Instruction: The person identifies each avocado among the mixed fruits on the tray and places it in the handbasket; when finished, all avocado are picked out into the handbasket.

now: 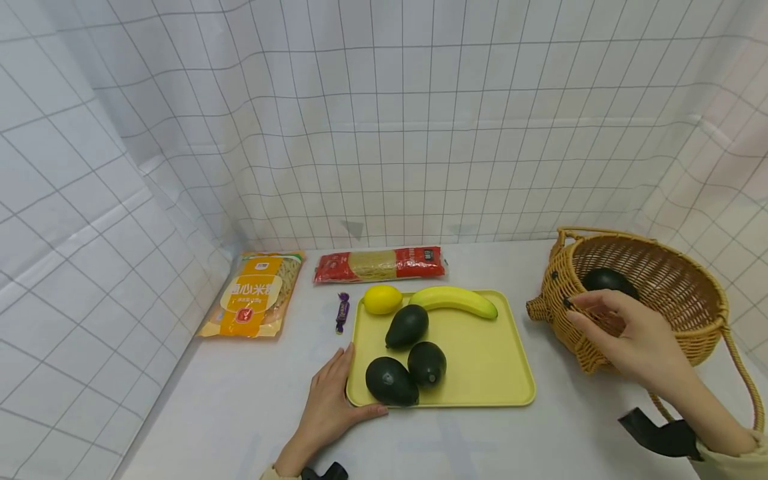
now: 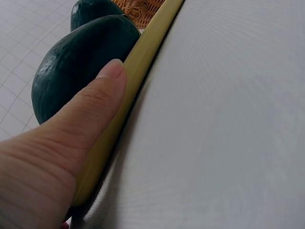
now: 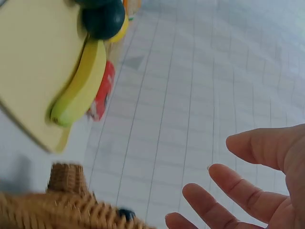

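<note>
My left hand (image 1: 331,393) rests at the near left corner of a yellow tray (image 1: 480,367), fingers along its left side and straight thumb against the front rim. Beside that thumb lies a dark green avocado (image 2: 86,62). Two more avocados, one (image 1: 427,364) and another (image 1: 408,325), are on the tray's left half. A lemon (image 1: 382,299) and a banana (image 1: 454,300) lie along its back. Over the near rim of a wicker basket (image 1: 678,273), my right hand (image 1: 642,340) hovers with parted fingers and holds nothing. Inside the basket sits a dark avocado (image 1: 610,281), partly hidden.
Behind the tray lies a red noodle packet (image 1: 379,265). An orange noodle bag (image 1: 255,297) is at the far left, and a purple wrapped candy (image 1: 343,313) lies between bag and tray. The basket's rope strap (image 1: 744,373) hangs at the right. White grid-patterned curtains surround the table.
</note>
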`<control>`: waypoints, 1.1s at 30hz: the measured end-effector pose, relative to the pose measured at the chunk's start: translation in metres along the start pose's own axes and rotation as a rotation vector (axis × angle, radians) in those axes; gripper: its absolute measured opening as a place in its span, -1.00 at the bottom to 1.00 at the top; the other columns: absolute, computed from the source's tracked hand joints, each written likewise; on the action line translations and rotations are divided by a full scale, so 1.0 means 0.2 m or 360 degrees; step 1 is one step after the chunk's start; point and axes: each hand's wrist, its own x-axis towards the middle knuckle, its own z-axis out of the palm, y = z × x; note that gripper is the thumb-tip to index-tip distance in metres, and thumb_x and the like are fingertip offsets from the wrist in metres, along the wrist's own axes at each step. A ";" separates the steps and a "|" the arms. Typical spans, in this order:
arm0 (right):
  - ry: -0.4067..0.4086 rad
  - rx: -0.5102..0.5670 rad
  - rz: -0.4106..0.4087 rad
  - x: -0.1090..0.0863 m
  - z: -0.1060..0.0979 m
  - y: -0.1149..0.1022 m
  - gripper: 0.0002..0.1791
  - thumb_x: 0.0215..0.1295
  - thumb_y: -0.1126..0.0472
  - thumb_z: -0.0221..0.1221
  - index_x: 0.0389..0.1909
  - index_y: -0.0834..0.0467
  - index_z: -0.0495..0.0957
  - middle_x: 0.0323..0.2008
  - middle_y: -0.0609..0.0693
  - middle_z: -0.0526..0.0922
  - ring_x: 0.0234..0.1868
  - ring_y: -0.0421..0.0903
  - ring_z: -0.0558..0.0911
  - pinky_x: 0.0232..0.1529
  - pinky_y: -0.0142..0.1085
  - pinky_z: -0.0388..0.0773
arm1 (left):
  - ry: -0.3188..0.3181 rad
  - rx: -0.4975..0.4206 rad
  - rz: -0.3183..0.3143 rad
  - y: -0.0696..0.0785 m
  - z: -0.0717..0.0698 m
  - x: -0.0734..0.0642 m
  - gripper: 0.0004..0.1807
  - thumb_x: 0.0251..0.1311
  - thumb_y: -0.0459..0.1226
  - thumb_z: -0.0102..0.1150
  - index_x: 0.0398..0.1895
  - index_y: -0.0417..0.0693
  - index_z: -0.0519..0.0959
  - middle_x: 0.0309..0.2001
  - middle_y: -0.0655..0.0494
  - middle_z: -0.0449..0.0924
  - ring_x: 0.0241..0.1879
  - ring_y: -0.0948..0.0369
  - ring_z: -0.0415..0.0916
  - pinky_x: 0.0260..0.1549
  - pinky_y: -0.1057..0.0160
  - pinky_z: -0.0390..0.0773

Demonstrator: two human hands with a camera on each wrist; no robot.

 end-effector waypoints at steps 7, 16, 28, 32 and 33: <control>-0.0058 0.0052 -0.0073 0.01 0.19 -0.10 -0.80 0.25 0.10 0.26 -0.15 0.05 0.61 -0.23 -0.11 0.64 -0.30 -0.19 0.51 -0.35 -0.31 0.46 | 0.0001 -0.0006 -0.0003 0.00 0.00 0.00 0.41 -0.44 0.46 0.30 0.48 -0.11 0.03 0.39 -0.03 0.17 0.40 0.03 -0.06 0.26 -0.08 -0.03; -0.0235 0.0244 -0.0060 0.06 0.42 -0.17 -0.77 0.35 0.01 0.15 -0.12 0.05 0.60 -0.18 -0.12 0.60 -0.20 -0.16 0.54 -0.28 -0.20 0.49 | 0.0016 0.0000 0.0015 -0.01 0.00 0.00 0.39 -0.42 0.44 0.31 0.47 -0.14 0.05 0.38 -0.06 0.19 0.39 0.00 -0.03 0.25 -0.12 0.00; -0.0524 0.0418 0.0011 0.09 0.64 -0.23 -0.54 0.33 -0.12 0.12 0.07 0.11 0.52 -0.03 0.01 0.54 -0.11 -0.05 0.52 -0.23 -0.20 0.48 | -0.0025 0.0009 -0.0024 0.00 0.00 0.00 0.41 -0.43 0.48 0.27 0.48 -0.11 0.03 0.40 -0.03 0.16 0.40 0.03 -0.06 0.26 -0.09 -0.02; -0.0619 0.0457 0.0063 0.10 0.69 -0.25 -0.51 0.32 -0.14 0.11 0.06 0.14 0.50 -0.04 0.06 0.51 -0.13 -0.07 0.50 -0.17 -0.16 0.46 | -0.0021 0.0011 -0.0020 0.00 0.00 0.00 0.41 -0.43 0.46 0.29 0.48 -0.13 0.04 0.39 -0.04 0.18 0.40 0.01 -0.05 0.26 -0.11 -0.01; -0.0642 0.0464 0.0081 0.11 0.70 -0.25 -0.51 0.32 -0.15 0.11 0.06 0.14 0.50 -0.05 0.06 0.50 -0.13 -0.07 0.49 -0.17 -0.17 0.45 | -0.0017 0.0011 -0.0017 0.00 0.00 0.00 0.40 -0.43 0.46 0.30 0.48 -0.13 0.04 0.39 -0.04 0.18 0.40 0.01 -0.05 0.25 -0.11 -0.01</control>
